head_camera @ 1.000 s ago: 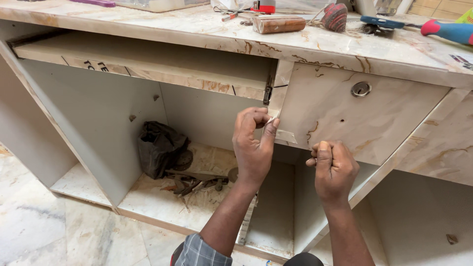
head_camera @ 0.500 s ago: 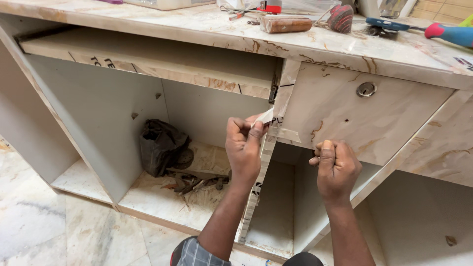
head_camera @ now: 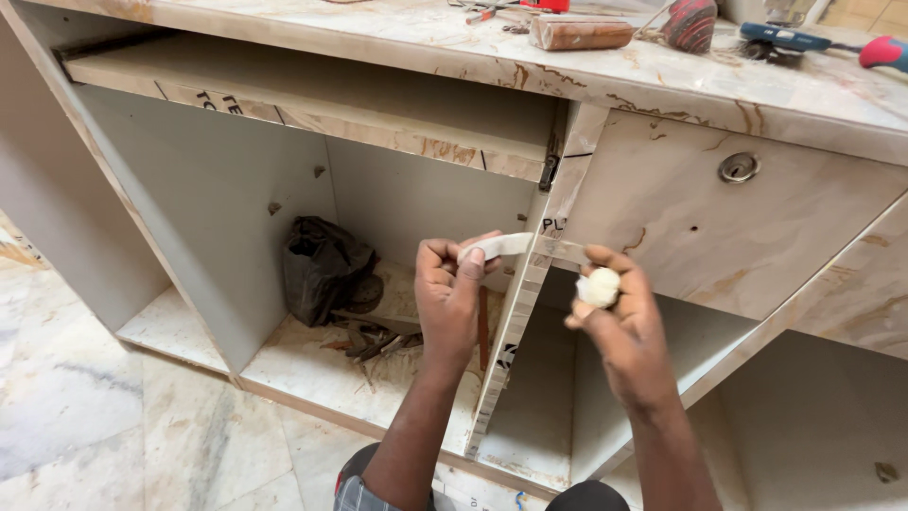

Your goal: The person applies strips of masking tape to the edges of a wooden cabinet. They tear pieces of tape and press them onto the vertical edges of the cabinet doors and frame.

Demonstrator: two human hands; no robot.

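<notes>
In front of you stands a large marble-pattern cabinet (head_camera: 284,218), open at the front, with pale inner walls. Its top is the bench (head_camera: 397,38), where some tools lie at the far edge: a brown wooden block (head_camera: 579,32), a dark red round tool (head_camera: 690,23) and a blue tool with a red handle (head_camera: 823,44). On the right side of the cabinet there is a drawer front (head_camera: 757,237) with a round metal lock (head_camera: 738,167). Inside the open compartment, on its floor, a dark crumpled bag (head_camera: 322,267) lies against the back, and small scraps (head_camera: 374,339) lie just beside it. A vertical divider edge (head_camera: 530,303) runs down between the open compartment and the drawer side.

Your two hands are held in front of this divider, near to each other but not touching. Your left hand (head_camera: 452,293) pinches one end of a thin pale strip (head_camera: 515,246), which stretches across the divider edge to your right hand (head_camera: 615,312). The right hand is closed around a small white roll (head_camera: 600,287) of the same strip, held with fingers and thumb.
</notes>
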